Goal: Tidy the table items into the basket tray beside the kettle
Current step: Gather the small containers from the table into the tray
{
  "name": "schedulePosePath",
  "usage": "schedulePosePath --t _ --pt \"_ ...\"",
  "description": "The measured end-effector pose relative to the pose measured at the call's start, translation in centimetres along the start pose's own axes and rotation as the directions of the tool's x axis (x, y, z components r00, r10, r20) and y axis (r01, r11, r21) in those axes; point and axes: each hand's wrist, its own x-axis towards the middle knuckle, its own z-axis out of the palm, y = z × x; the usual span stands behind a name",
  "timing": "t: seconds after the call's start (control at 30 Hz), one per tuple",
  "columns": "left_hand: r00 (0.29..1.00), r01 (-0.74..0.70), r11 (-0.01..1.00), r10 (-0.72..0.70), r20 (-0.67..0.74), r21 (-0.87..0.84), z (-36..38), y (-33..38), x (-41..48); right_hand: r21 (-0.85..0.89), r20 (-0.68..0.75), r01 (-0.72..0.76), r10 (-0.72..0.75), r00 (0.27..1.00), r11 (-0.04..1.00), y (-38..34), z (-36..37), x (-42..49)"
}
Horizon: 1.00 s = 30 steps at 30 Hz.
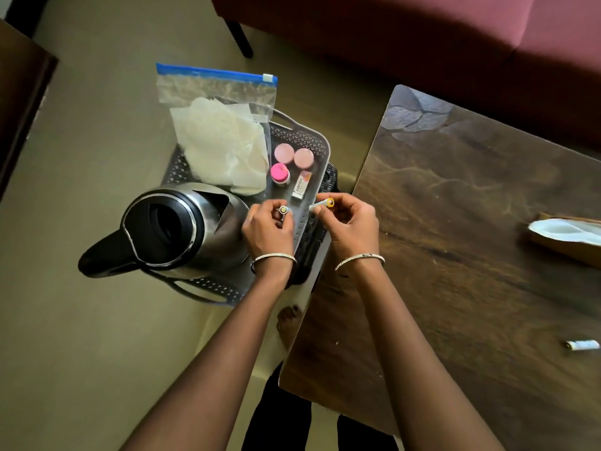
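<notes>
A grey perforated basket tray sits left of the dark wooden table, with a steel kettle standing at its near left. Inside lie a zip bag of white tissue, two pink round lids, a pink-capped jar and a small Camlin box. Over the tray's near right part, my left hand pinches a small battery and my right hand pinches a yellow-tipped battery. Another battery lies on the table at the right.
A brown paper bag with white lining lies on the table's right edge. A maroon sofa stands beyond the table. A dark cabinet is at the far left. My bare foot shows on the floor between tray and table.
</notes>
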Motion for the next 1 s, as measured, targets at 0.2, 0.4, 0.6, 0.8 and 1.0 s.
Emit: schedulePosePath --t 0.2,0.4,0.6,0.8,1.0 --pt "1.0 -0.011 0.999 0.01 -0.02 -0.049 1.4 -0.3 0.9 -0.201 0.084 0.257 -0.245 0.966 0.945 -0.5 1.9 2.4" --pt "0.978 0.152 0.964 -0.179 -0.108 -0.22 2.0 0.4 0.7 -0.576 0.184 0.41 -0.377 0.908 0.707 -0.8 3.9 3.8" --pt "0.938 0.295 0.912 -0.333 -0.094 -0.285 1.3 0.4 -1.8 -0.757 0.287 0.438 -0.355 0.89 0.484 -0.4 5.2 4.8" --pt "0.938 0.307 0.891 -0.342 -0.051 -0.334 -0.3 0.3 -3.3 -0.78 0.305 0.429 -0.322 0.896 0.455 0.4 6.3 5.6" --pt "0.949 0.286 0.878 -0.316 -0.015 -0.384 -1.0 -0.4 -4.2 -0.767 0.25 0.415 -0.368 0.896 0.49 0.5 6.7 5.7"
